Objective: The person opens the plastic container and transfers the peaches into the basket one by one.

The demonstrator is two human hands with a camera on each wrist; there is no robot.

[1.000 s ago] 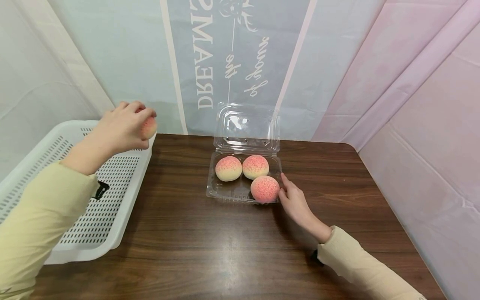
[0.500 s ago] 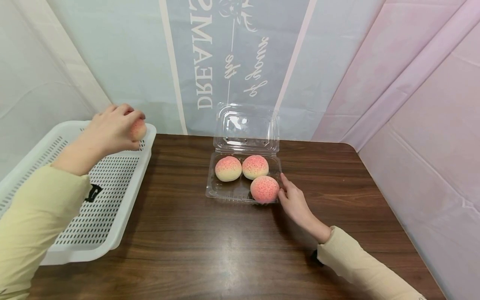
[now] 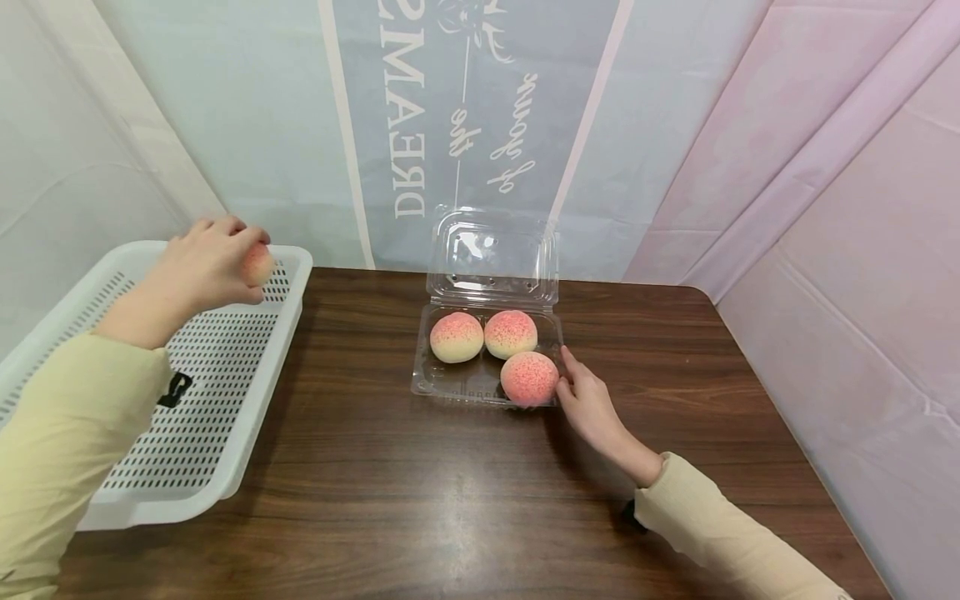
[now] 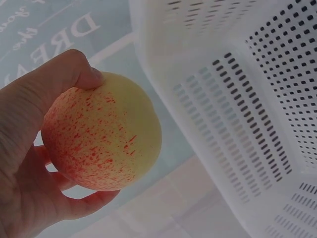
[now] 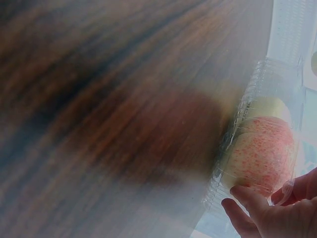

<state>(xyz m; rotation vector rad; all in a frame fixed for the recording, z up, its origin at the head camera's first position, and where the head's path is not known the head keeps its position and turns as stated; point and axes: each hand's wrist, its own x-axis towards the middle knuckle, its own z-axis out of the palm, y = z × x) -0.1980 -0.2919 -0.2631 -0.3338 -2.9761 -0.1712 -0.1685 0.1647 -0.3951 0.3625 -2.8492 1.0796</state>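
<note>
In the head view my left hand (image 3: 197,268) grips a pink-speckled peach (image 3: 258,265) above the far right part of a white perforated basket (image 3: 253,425). The left wrist view has this peach (image 4: 106,134) between thumb and fingers, apart from the basket wall (image 4: 173,59). Three more peaches, among them a front right one (image 3: 529,378), sit in a clear plastic clamshell box (image 3: 457,385) whose lid stands open. My right hand (image 3: 592,407) holds the box's right edge; its fingertips (image 5: 242,192) press the clear wall in the right wrist view.
Both the basket and the box stand on a dark wood table (image 3: 420,483). A printed cloth (image 3: 480,108) hangs behind the table, and a pale pink cloth (image 3: 862,275) hangs on the right. The basket reaches past the left edge of view.
My left hand has moved left and slightly down with the peach, from the basket's far right corner to further over it. The right hand and box have stayed still.
</note>
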